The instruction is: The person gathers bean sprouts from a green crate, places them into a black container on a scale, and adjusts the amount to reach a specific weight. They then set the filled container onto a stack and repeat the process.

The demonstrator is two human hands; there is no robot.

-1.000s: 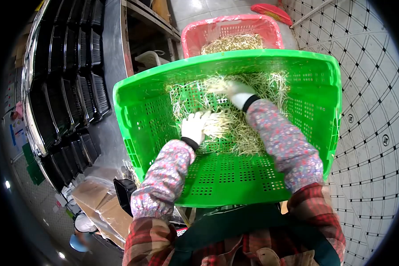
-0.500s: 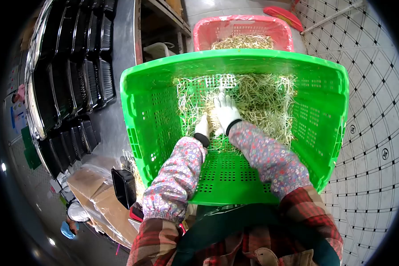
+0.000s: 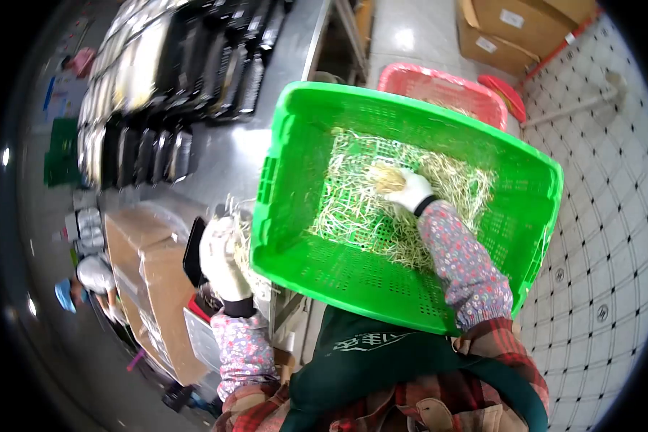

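Tiled floor [image 3: 590, 237], sprouts [image 3: 459, 183] in basket [image 3: 324, 277].

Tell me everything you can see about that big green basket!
The green basket is bright, open-topped and roughly rectangular, with a thick rim. It looks like plastic. Lots of little holes dot its walls, and some show through its floor. It sits slantwise in the picture, in front of the pink basket. Pale, stringy sprouts lie scattered across its bottom, and the gloved right hand reaches inside, gripping a bunch. What holds it up is hidden.
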